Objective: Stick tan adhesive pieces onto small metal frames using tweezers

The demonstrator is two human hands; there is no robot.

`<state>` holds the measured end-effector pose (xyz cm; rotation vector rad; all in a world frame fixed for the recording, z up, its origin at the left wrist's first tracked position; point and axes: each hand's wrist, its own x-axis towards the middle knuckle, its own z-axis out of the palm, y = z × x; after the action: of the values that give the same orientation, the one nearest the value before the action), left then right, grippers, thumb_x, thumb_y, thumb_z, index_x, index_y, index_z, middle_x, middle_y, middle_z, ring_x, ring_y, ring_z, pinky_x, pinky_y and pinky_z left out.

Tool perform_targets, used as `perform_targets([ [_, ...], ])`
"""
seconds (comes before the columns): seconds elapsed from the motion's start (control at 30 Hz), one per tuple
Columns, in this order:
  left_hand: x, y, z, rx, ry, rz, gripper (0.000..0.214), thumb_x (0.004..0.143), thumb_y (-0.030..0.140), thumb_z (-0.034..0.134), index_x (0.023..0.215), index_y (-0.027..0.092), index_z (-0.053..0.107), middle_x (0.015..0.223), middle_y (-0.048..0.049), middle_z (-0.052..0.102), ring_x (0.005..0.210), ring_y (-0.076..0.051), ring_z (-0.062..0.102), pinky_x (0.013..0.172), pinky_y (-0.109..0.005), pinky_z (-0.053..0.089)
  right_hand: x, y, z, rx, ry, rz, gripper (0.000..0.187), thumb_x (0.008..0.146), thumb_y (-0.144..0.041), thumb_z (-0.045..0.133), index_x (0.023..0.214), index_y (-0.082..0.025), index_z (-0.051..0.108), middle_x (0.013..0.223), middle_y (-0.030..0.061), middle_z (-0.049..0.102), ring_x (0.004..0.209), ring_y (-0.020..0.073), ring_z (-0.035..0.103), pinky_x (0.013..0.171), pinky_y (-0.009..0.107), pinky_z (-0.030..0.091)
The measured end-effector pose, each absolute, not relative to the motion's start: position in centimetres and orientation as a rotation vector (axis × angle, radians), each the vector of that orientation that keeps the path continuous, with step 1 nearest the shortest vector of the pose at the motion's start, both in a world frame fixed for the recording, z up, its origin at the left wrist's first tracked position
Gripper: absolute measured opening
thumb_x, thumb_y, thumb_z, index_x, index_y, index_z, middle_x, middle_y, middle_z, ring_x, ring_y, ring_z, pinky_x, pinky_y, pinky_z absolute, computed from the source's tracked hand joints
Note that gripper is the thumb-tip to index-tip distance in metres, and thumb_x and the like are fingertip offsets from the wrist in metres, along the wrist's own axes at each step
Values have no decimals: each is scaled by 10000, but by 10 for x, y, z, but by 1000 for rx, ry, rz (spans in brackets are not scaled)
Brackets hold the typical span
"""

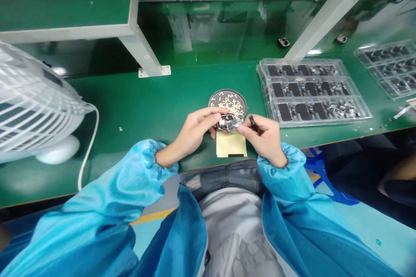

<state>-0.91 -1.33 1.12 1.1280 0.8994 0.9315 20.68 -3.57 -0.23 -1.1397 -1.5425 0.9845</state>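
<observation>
My left hand [197, 130] is closed around the edge of a small open metal case [224, 122], which looks like a watch body with electronics showing inside. My right hand [264, 135] meets its right side, the thumb tip at a silvery, clear-looking part [233, 125]. A small dark piece [252, 122] sticks up between the right thumb and fingers; its kind I cannot make out. Just behind the hands lies a round dark dish [212, 98] holding many tiny beige bits. Below the case, a pad of yellow paper [230, 146] rests by the bench edge.
Clear plastic trays [264, 95] with rows of black parts stand at the right, and another tray [386, 69] lies farther off. A white fan [39, 104] with its cord [94, 138] is at the left. Shelf posts [143, 52] rise behind. A person [390, 173] sits at the right.
</observation>
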Motion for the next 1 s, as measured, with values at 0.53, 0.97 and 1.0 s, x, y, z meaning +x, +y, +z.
perform_targets([
  [0.53, -8, -21, 7, 1333, 870, 913, 502, 868, 300, 827, 1341, 167, 724, 1267, -119, 758, 1043, -208, 735, 906, -293, 592, 203, -32, -4, -1250, -1531, 1079, 412, 883, -553, 764, 719, -176, 738, 654, 8, 640, 621, 129, 509, 575, 270, 382],
  [0.97, -9, -25, 3, 1813, 1116, 942, 432, 945, 326, 765, 1368, 242, 750, 846, -30, 720, 701, -151, 602, 745, -287, 549, 202, -31, -6, -1280, -1473, 1108, 390, 867, -551, 774, 765, -174, 765, 706, 23, 691, 654, 140, 547, 603, 280, 412],
  [1.0, -9, -25, 4, 1835, 1116, 953, 427, 945, 325, 770, 1364, 243, 755, 872, -34, 739, 710, -151, 613, 761, -291, 558, 202, -31, -6, -1279, -1474, 1111, 395, 872, -551, 770, 749, -176, 748, 692, 19, 673, 647, 137, 534, 598, 280, 403],
])
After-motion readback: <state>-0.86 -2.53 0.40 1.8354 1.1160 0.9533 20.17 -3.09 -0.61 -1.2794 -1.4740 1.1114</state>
